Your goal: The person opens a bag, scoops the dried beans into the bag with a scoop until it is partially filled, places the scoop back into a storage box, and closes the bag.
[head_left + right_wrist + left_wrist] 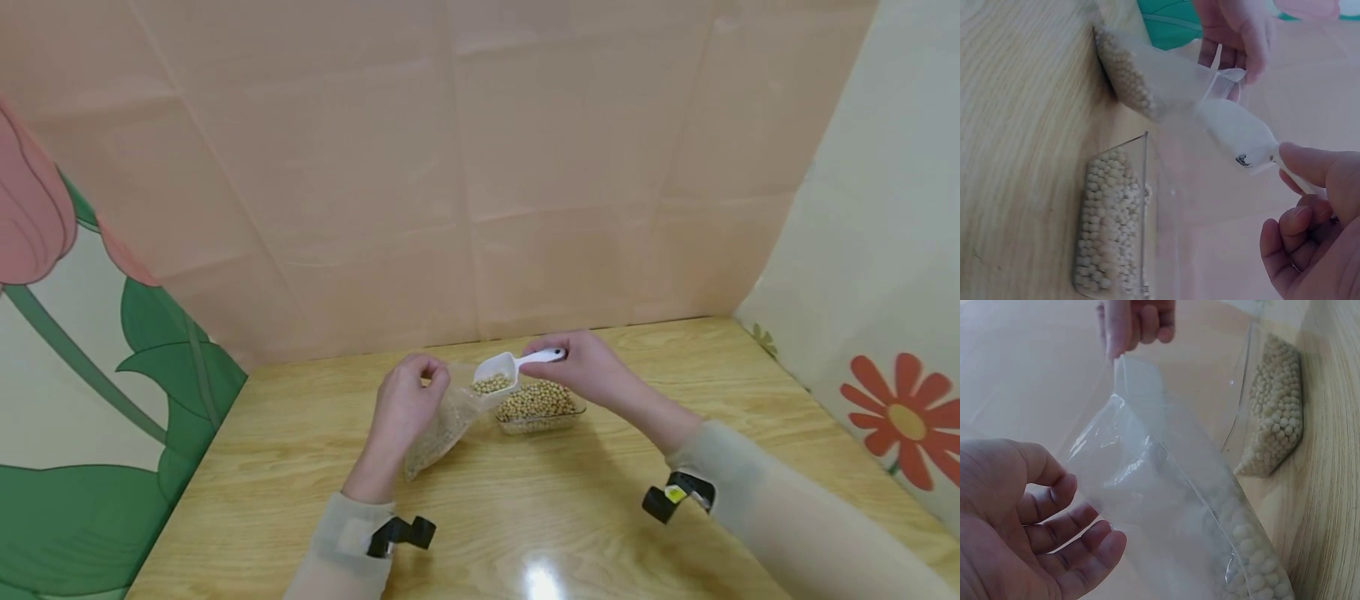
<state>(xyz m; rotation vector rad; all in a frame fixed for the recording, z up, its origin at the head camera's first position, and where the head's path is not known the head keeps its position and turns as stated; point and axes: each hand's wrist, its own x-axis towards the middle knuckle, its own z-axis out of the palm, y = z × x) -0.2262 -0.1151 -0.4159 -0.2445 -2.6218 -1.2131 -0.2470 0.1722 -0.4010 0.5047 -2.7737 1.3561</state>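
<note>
One bean-filled tub (537, 426) on table (450, 533); left wrist view: bag (441, 427) seemingly veils scoop (497, 366)

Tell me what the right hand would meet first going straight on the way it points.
Most likely the bag: the right hand points toward it, with the scoop it holds leading. The left hand lies just beyond; exact depth is hard to judge.

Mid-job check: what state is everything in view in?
Clear container, uncovered, filled with soybeans
Clear plastic bag, mouth open, partly filled
White scoop, tilted at the bag's mouth, holding soybeans
Left grip, pinching the bag's edge
Right grip, pinching the scoop by its handle
</note>
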